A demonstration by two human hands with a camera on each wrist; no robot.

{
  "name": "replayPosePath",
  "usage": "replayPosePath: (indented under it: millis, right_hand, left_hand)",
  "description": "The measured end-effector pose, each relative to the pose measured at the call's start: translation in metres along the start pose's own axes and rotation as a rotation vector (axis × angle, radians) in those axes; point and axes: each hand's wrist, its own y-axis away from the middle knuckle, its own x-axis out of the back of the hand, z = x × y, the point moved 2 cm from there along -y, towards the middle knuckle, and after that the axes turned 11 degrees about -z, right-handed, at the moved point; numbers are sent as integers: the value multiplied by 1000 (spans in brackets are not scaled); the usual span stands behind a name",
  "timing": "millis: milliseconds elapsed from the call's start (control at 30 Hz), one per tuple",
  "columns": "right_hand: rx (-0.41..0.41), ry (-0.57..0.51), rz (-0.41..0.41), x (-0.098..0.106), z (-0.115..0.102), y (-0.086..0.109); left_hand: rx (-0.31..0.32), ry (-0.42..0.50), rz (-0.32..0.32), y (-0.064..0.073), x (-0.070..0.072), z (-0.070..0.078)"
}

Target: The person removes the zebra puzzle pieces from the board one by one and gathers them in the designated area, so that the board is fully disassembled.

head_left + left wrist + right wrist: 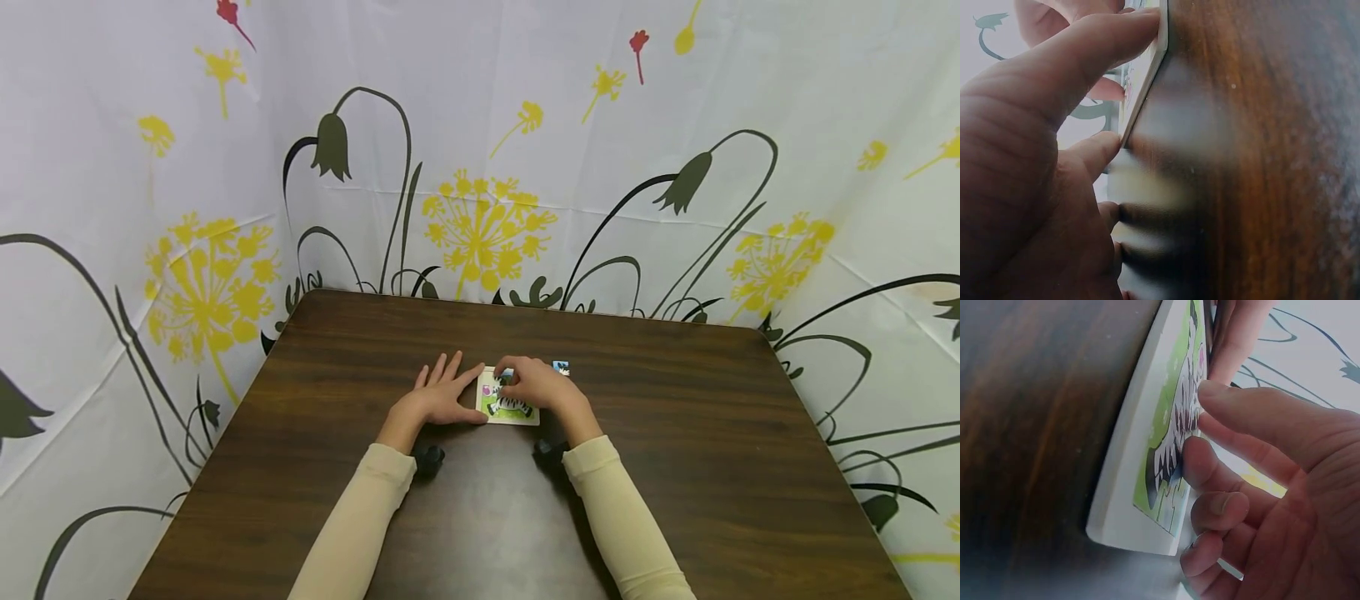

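A small zebra jigsaw puzzle (512,407) in a pale tray (1124,456) lies on the table, its picture showing green ground and black-and-white stripes. At its left side my left hand (438,402) has its fingers spread. The left thumb (1129,32) presses the near rim and the index fingertip touches the far left corner. Over the upper part of the puzzle, my right hand (542,385) bends its thumb (1229,399) and fingers down to pinch a puzzle piece, which they mostly hide. A loose blue puzzle piece (561,367) lies just behind the right hand.
The dark wooden table (300,467) spreads around the puzzle on all sides. A white curtain (480,125) with flower prints hangs behind its far edge and along both sides. Dark wrist cameras sit under both wrists, close over the tabletop.
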Motion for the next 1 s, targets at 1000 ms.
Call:
replayPosePath:
  millis: [1000]
  right_hand:
    - [-9,-85,23,-6,5,-16]
  left_hand:
    - [30,-13,6,-7,-4,-7]
